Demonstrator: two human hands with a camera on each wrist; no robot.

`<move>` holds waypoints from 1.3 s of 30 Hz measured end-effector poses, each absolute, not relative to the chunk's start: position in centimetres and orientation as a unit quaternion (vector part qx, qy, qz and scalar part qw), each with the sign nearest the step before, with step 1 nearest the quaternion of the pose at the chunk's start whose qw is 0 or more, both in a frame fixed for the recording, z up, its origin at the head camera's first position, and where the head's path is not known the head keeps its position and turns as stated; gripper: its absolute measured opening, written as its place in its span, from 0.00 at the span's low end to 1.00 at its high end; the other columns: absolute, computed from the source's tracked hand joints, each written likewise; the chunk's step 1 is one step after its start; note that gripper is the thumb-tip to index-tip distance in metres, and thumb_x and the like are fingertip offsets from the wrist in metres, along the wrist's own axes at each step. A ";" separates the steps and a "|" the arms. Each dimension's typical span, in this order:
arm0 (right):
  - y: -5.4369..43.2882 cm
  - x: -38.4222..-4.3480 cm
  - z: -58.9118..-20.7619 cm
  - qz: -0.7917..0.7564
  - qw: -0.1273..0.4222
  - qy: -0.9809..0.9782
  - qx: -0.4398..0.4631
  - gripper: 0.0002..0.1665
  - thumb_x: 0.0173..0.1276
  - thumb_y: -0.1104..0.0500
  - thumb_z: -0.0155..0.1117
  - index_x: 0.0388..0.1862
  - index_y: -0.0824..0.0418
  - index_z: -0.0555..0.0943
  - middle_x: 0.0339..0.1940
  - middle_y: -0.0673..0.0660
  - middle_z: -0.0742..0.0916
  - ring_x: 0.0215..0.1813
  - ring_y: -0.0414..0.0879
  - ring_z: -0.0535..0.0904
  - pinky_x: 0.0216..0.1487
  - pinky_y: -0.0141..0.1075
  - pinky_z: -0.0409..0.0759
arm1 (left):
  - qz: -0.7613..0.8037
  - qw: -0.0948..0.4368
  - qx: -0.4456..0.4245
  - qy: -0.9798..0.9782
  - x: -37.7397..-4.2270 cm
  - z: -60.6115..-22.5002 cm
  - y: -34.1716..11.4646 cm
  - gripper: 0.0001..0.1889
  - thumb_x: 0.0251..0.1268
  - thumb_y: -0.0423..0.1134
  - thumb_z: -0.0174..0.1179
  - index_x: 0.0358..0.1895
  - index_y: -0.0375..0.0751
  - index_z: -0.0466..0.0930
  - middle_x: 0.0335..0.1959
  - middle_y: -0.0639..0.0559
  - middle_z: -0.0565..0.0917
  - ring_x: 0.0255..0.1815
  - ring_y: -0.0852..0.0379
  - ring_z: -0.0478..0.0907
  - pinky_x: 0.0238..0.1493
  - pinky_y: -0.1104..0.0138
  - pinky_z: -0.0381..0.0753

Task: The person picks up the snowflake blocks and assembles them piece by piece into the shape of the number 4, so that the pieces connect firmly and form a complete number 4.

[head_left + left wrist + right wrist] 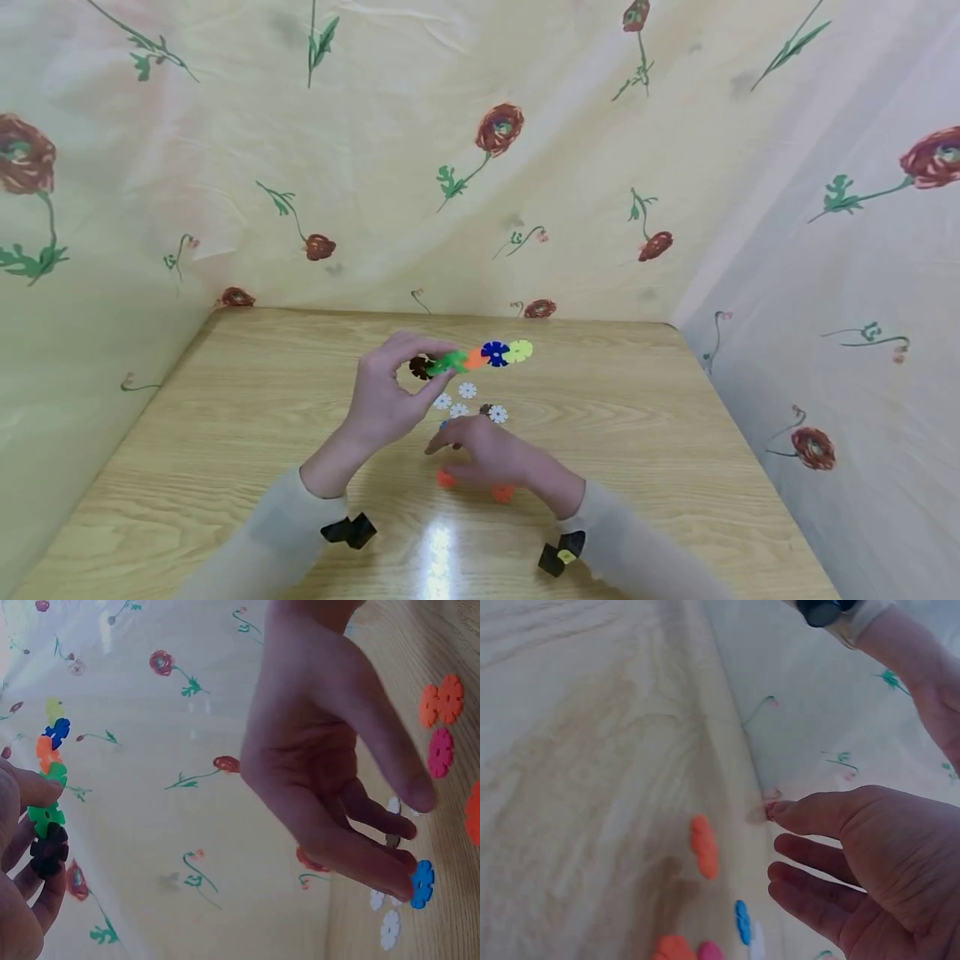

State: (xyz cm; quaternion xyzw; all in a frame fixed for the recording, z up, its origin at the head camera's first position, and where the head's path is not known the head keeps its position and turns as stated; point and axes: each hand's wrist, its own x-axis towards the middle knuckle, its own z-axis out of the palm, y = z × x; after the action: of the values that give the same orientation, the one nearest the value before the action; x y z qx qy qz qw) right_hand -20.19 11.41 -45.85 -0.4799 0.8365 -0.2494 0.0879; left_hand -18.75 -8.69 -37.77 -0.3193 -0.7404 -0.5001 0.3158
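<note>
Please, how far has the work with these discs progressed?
Joined already, apparently: a row of discs, black to yellow. In hand: the left hand grips that row; the right hand looks empty above the table. Remaining: loose discs, among them white, blue and orange ones.

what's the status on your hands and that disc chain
Left hand gripping disc chain. Right hand empty, over loose discs. That hand partly blocks the head view of them.
</note>
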 end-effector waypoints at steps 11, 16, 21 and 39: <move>10.2 -18.8 -47.5 -0.129 0.084 0.864 -0.479 0.14 0.74 0.59 0.69 0.56 0.54 0.89 0.55 0.50 0.88 0.58 0.42 0.82 0.63 0.29 0.81 | -0.503 0.305 -0.320 -0.743 -18.8 -37.8 -8.7 0.16 0.58 0.24 0.75 0.49 0.42 0.91 0.37 0.47 0.92 0.33 0.57 0.81 0.30 0.67 0.85; 10.5 -18.7 -47.6 -0.129 0.078 0.870 -0.470 0.15 0.74 0.57 0.71 0.57 0.54 0.89 0.55 0.50 0.87 0.57 0.40 0.81 0.61 0.29 0.82 | -0.502 0.301 -0.323 -0.743 -18.8 -37.6 -8.6 0.16 0.59 0.24 0.75 0.49 0.43 0.91 0.37 0.48 0.91 0.33 0.56 0.81 0.30 0.67 0.85; 10.9 -18.6 -47.8 -0.113 0.080 0.872 -0.469 0.16 0.73 0.56 0.71 0.58 0.54 0.89 0.53 0.51 0.86 0.52 0.38 0.78 0.55 0.26 0.81 | -0.503 0.303 -0.328 -0.739 -18.8 -37.7 -8.6 0.16 0.58 0.25 0.75 0.48 0.42 0.91 0.36 0.47 0.91 0.33 0.56 0.81 0.30 0.65 0.86; 12.0 -20.0 -47.4 -0.238 0.122 0.857 -0.440 0.08 0.67 0.66 0.74 0.42 0.55 0.87 0.36 0.46 0.85 0.35 0.32 0.73 0.38 0.23 0.76 | -0.495 0.306 -0.330 -0.743 -18.8 -37.7 -8.6 0.15 0.58 0.25 0.76 0.48 0.43 0.91 0.38 0.50 0.92 0.32 0.58 0.80 0.30 0.67 0.83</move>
State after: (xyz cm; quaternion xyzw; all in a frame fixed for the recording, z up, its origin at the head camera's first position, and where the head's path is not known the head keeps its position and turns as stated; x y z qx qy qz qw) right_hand -20.00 12.04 -47.40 -0.4401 0.8573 -0.2379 0.1217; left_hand -18.84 -8.63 -37.66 -0.3302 -0.7431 -0.4949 0.3064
